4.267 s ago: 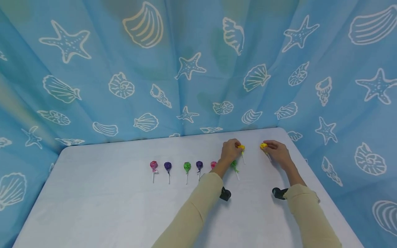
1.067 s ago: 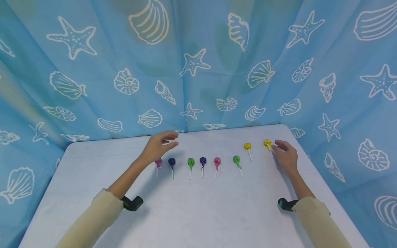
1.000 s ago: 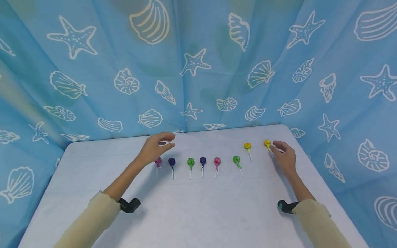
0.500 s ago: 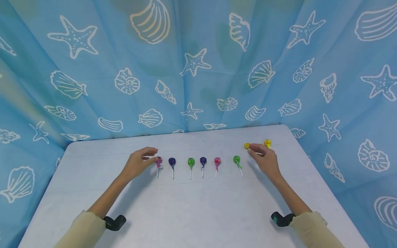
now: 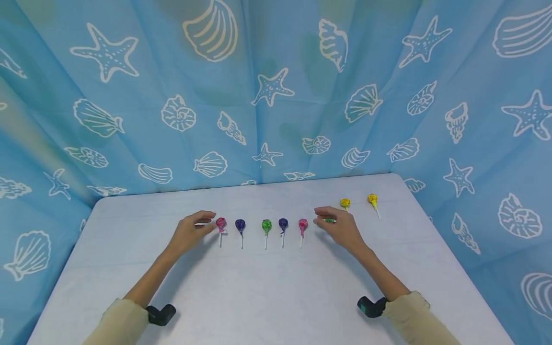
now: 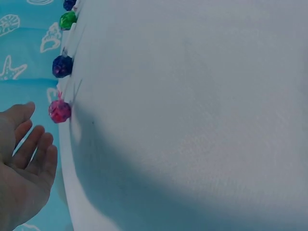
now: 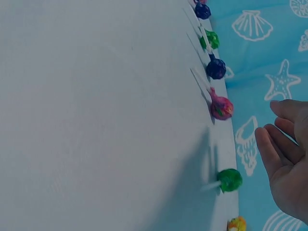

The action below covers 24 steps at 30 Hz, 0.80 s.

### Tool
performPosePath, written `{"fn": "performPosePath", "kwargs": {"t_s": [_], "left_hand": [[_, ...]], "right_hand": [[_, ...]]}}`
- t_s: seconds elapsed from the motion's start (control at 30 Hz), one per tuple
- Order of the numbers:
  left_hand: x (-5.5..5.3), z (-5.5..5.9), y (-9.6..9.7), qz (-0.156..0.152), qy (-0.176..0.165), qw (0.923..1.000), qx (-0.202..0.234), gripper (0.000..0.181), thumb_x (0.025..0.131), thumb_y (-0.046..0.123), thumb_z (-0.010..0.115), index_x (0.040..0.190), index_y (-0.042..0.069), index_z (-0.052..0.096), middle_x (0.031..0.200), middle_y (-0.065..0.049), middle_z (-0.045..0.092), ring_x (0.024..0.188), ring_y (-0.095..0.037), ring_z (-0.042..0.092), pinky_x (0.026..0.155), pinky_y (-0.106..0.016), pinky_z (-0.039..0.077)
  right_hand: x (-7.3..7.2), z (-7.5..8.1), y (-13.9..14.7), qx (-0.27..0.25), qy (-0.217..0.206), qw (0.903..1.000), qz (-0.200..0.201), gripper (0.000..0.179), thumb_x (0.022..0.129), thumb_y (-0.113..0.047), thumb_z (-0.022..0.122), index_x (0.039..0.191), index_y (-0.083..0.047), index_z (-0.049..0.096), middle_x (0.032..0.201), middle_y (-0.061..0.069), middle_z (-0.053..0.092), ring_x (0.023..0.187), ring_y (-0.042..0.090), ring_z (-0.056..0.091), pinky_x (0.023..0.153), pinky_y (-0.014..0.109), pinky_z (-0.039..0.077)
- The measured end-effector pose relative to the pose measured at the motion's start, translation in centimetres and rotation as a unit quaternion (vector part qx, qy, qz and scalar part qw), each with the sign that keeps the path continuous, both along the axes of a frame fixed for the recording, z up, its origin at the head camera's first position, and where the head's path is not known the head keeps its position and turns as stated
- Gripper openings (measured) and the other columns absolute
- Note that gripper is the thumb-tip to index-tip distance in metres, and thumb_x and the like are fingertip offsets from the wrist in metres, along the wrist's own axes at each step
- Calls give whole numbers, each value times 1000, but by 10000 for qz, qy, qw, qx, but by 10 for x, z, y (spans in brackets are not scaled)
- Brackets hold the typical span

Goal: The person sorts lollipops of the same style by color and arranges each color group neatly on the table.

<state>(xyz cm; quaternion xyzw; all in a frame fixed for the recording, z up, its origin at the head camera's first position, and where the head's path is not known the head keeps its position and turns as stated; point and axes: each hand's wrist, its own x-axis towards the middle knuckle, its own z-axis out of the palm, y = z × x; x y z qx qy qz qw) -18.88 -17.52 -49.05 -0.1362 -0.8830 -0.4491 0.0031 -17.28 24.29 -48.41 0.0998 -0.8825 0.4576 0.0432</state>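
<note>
Left hand [image 5: 187, 232] nears pink lollipop [image 5: 221, 223]; right hand [image 5: 340, 227] nears green lollipop [image 7: 229, 180].

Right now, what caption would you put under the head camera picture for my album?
Two open hands, left hand and right hand, hover beside a row of wrapped lollipops on a white table.

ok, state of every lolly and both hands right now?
Left hand: open, beside the leftmost pink lollipop, not touching.
Right hand: open, over the green lollipop next to it.
Purple lollipop, green lollipop in the middle: flat in the row.
Two yellow lollipops: flat, untouched.
</note>
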Motion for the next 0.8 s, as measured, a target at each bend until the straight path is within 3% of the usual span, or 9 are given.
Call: {"fn": "performPosePath", "kwargs": {"t_s": [0.37, 0.8], "left_hand": [[-4, -8, 3, 23, -94, 9999, -81, 35, 93, 5, 69, 125, -6, 63, 124, -23, 64, 113, -39, 61, 95, -47, 51], [-4, -15, 5, 73, 29, 9998, -167, 33, 91, 4, 71, 122, -5, 65, 112, -20, 69, 105, -36, 66, 93, -46, 52]], "right_hand": [[-2, -18, -30, 448, -59, 9990, 68, 31, 91, -9, 72, 122, -1, 69, 119, 13, 70, 111, 27, 66, 90, 37, 54], [-11, -30, -36, 720, 83, 9974, -55, 30, 89, -5, 74, 119, 1, 70, 114, 13, 71, 107, 26, 66, 92, 38, 53]]}}
